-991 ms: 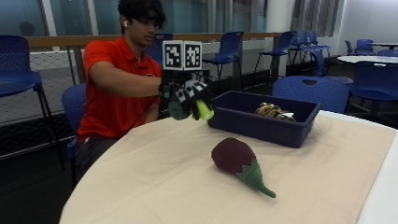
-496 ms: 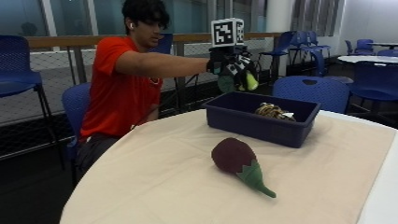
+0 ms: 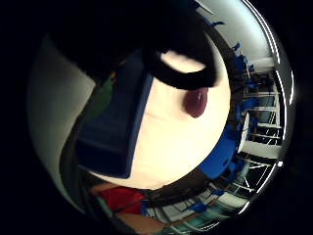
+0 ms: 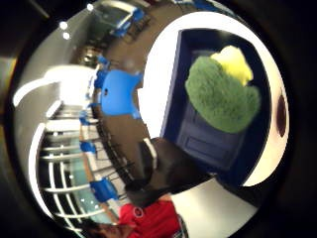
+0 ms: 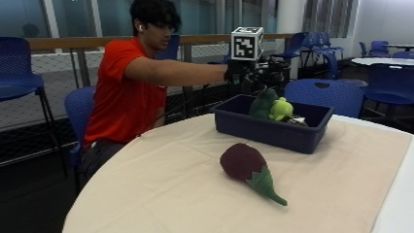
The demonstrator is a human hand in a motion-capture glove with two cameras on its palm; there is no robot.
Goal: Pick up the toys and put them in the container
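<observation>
Outside view shows the gloved right hand [image 5: 249, 73] above the blue container [image 5: 271, 127], its fingers seemingly open since the green toy [image 5: 270, 105] drops free inside, while the eggplant toy [image 5: 246, 167] waits on the table [image 5: 142, 194] at seven o'clock from the container.

Setting: canteen or common seating hall. Evidence: rows of blue chairs [image 5: 326, 94] around other tables [image 5: 388, 60], a railing [image 5: 77, 43] with mesh panels [image 5: 39, 82], large glazed walls [image 5: 71, 17], and a round cloth-covered tabletop [image 5: 162, 189] beyond the fingers.
</observation>
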